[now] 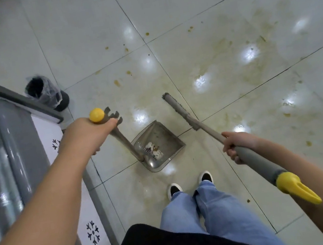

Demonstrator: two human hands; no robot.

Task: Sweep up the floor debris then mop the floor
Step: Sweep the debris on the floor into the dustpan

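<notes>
My left hand [88, 134] grips the top of a grey dustpan handle with a yellow knob [96, 115]. The grey dustpan [165, 140] sits on the tiled floor in front of my feet, with scraps of debris lying in it. My right hand [237, 145] grips the grey broom handle [252, 155], which ends in a yellow cap at lower right. The broom head [179, 111] rests on the floor just right of the dustpan. Yellowish smears and small brown spots [250, 49] cover the tiles to the right and beyond.
A grey chest freezer [10, 135] with a glass lid stands close on my left. A small black bin [46, 94] lined with a clear bag stands at its far corner. My shoes [189, 183] are just behind the dustpan.
</notes>
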